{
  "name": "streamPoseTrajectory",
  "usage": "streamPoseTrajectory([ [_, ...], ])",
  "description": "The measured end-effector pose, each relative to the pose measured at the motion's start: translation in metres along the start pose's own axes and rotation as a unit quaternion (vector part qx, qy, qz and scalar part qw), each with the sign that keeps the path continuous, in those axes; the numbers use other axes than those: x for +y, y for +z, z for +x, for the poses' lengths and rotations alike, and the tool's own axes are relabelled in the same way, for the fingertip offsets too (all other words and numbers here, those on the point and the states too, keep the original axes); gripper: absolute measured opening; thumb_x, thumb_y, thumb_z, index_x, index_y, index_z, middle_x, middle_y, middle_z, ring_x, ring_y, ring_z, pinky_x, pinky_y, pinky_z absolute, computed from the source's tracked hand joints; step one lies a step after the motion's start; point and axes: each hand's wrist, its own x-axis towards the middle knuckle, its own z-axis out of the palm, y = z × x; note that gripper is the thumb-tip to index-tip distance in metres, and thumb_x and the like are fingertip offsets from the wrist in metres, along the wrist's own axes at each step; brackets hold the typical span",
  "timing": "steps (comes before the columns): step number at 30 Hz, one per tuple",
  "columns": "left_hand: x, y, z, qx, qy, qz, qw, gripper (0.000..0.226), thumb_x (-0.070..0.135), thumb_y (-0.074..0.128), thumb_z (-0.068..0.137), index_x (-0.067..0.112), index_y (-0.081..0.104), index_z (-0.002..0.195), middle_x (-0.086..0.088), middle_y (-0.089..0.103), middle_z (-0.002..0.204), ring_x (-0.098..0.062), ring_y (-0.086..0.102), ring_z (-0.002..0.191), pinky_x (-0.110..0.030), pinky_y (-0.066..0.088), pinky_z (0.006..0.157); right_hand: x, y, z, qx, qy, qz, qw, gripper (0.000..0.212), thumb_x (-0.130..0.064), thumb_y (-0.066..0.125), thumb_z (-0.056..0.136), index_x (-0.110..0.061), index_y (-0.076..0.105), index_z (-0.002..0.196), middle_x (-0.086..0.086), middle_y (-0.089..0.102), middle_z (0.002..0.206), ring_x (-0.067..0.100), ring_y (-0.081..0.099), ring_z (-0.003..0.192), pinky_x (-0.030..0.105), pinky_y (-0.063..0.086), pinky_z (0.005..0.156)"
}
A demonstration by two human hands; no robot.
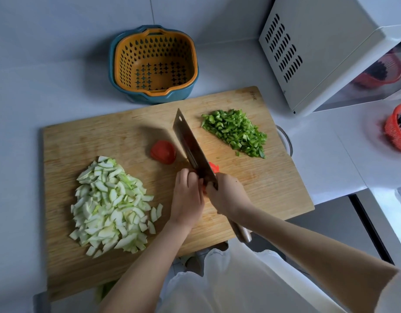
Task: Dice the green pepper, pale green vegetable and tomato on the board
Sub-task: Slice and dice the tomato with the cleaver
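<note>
A wooden cutting board lies on the counter. Diced green pepper is heaped at its far right. A pile of cut pale green vegetable covers its left. A tomato half rests cut side down near the middle. My right hand grips a cleaver, blade down on the board. My left hand presses on a tomato piece beside the blade; most of that piece is hidden by both hands.
An orange colander in a blue basin stands behind the board. A white microwave sits at the right back. A red basket with dark contents is at the far right. The counter edge runs close behind my arms.
</note>
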Motion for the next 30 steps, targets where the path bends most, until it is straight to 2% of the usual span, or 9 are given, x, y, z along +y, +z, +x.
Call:
streamPoseTrajectory([
  [7,-0.001,-0.003,0.0,0.006,0.042,0.001,0.999,0.016,0.013,0.037,0.096,0.005,0.05,0.092,-0.01,0.051,0.092,-0.015,0.045,0.083,-0.025,0.039,0.078,0.007,-0.044,-0.029,0.021,-0.038,0.032,0.999,0.027,-0.013,0.042,0.092,-0.013,0.045,0.064,0.0,0.051,0.049,0.015,0.054,0.038,0.025,0.043,0.039],
  [11,0.003,-0.009,0.002,0.005,-0.022,-0.042,0.999,0.021,0.024,0.037,0.097,0.009,0.05,0.098,-0.003,0.049,0.097,-0.01,0.045,0.086,-0.025,0.041,0.077,0.023,-0.061,-0.037,0.067,-0.097,-0.053,0.992,0.031,-0.016,0.045,0.091,-0.011,0.039,0.061,0.002,0.044,0.05,0.02,0.046,0.044,0.03,0.035,0.044],
  [14,0.005,-0.012,0.004,0.016,-0.039,-0.036,0.998,0.025,0.025,0.043,0.096,0.005,0.055,0.105,-0.006,0.053,0.103,-0.011,0.051,0.088,-0.023,0.043,0.073,0.042,-0.063,-0.041,0.117,-0.166,-0.16,0.966,0.03,-0.013,0.054,0.088,-0.02,0.045,0.06,-0.009,0.034,0.044,0.013,0.033,0.037,0.016,0.022,0.038],
  [16,0.008,-0.016,0.009,0.031,-0.067,-0.046,0.996,0.018,0.018,0.05,0.094,0.004,0.057,0.104,-0.005,0.055,0.102,-0.012,0.055,0.086,-0.019,0.043,0.07,0.054,-0.065,-0.04,0.137,-0.214,-0.211,0.944,0.007,-0.01,0.06,0.079,-0.016,0.063,0.077,-0.008,0.045,0.044,0.015,0.043,0.035,0.019,0.03,0.034],
  [20,0.013,-0.022,0.016,0.07,-0.106,-0.042,0.991,0.016,-0.001,0.059,0.085,-0.003,0.058,0.101,-0.005,0.055,0.093,-0.013,0.05,0.077,-0.004,0.037,0.067,0.072,-0.068,-0.035,0.17,-0.26,-0.254,0.916,0.032,-0.02,0.043,0.076,-0.007,0.069,0.092,-0.002,0.055,0.049,0.019,0.051,0.038,0.026,0.037,0.033],
  [23,0.02,-0.029,0.019,0.077,-0.12,-0.107,0.984,0.015,-0.004,0.059,0.084,0.004,0.059,0.097,-0.001,0.057,0.089,-0.012,0.053,0.076,-0.004,0.037,0.07,0.076,-0.068,-0.032,0.177,-0.286,-0.235,0.912,0.031,-0.021,0.045,0.075,-0.009,0.068,0.091,-0.003,0.057,0.05,0.017,0.053,0.038,0.023,0.038,0.035],
  [25,0.031,-0.034,0.026,0.088,-0.235,-0.29,0.924,0.014,0.001,0.055,0.09,0.015,0.06,0.091,0.002,0.062,0.085,-0.005,0.059,0.079,-0.01,0.041,0.072,0.076,-0.069,-0.032,0.155,-0.281,-0.185,0.929,0.026,-0.019,0.054,0.072,-0.013,0.069,0.092,-0.009,0.057,0.05,0.011,0.052,0.039,0.018,0.04,0.037],
  [28,0.042,-0.042,0.042,0.059,-0.409,-0.58,0.702,0.023,0.024,0.044,0.099,0.009,0.062,0.098,-0.004,0.069,0.089,-0.016,0.063,0.088,-0.03,0.047,0.08,0.071,-0.069,-0.032,0.088,-0.246,-0.046,0.964,0.006,-0.018,0.059,0.081,-0.017,0.065,0.08,-0.011,0.047,0.047,0.007,0.042,0.04,0.014,0.033,0.041],
  [30,0.043,-0.045,0.05,-0.01,-0.452,-0.635,0.627,0.045,0.042,0.034,0.1,0.007,0.057,0.116,-0.012,0.066,0.111,-0.025,0.06,0.106,-0.038,0.044,0.092,0.065,-0.072,-0.028,0.006,-0.19,0.094,0.977,0.02,-0.01,0.057,0.086,-0.013,0.054,0.066,-0.008,0.044,0.047,0.008,0.039,0.041,0.02,0.035,0.044],
])
